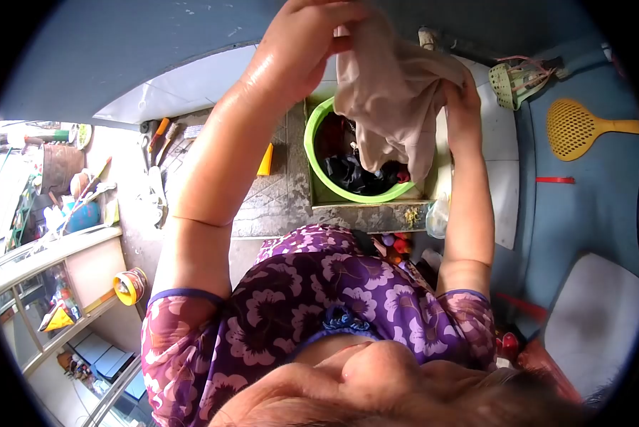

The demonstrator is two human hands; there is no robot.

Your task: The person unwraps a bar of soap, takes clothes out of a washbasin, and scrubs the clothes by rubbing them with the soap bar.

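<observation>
A wet-looking beige cloth garment [387, 82] hangs stretched between my two raised hands. My left hand [312, 39] grips its upper end at the top of the view, with the fingers closed round the fabric. Further right and lower, my right hand [465, 107] is closed on the other side of the garment. The cloth hangs in folds over a round tub with a light green rim [314, 160], hiding part of it. Dark clothes [351, 174] lie in the tub, with a bit of red among them.
The tub stands in a square tiled basin [366, 207]. Brushes [166, 141] and a yellow object [265, 160] are on the ledge to the left. A yellow strainer [574, 129] and a pale green perforated holder [508, 87] hang on the blue wall at right.
</observation>
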